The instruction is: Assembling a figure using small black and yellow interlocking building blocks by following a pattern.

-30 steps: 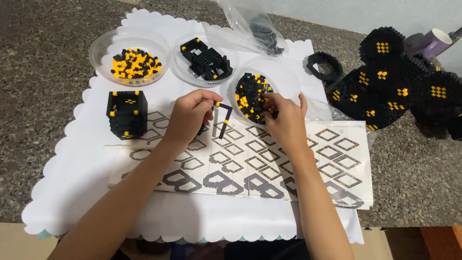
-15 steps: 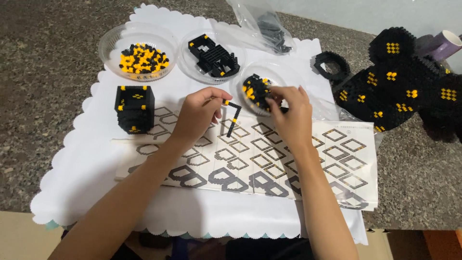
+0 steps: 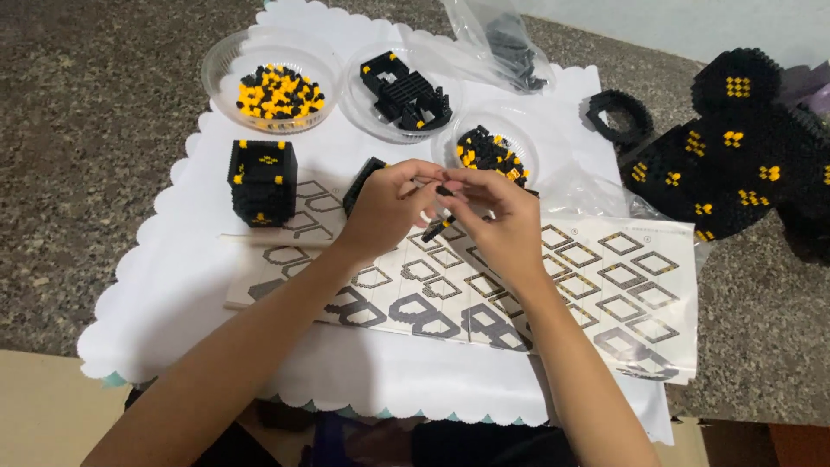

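My left hand (image 3: 387, 206) and my right hand (image 3: 500, 220) meet fingertip to fingertip above the printed instruction sheet (image 3: 605, 285). The left hand grips a thin tool (image 3: 437, 227) whose black end sticks out below the fingers. The right hand pinches a small black brick (image 3: 444, 190) against the tool's tip. Just behind them stands a clear bowl of black and yellow bricks (image 3: 493, 151). A small black block build (image 3: 361, 180) is partly hidden behind my left hand.
On the white scalloped cloth (image 3: 173, 294) are a black cube build with yellow dots (image 3: 262, 182), a bowl of yellow and black bricks (image 3: 272, 91) and a bowl of black pieces (image 3: 406, 91). A plastic bag (image 3: 510, 39), a black ring (image 3: 622, 117) and a large black build (image 3: 735, 147) lie at the right.
My right hand has left the bowl of black and yellow bricks and come back to meet the left hand. The left hand has tilted the tool up toward it.
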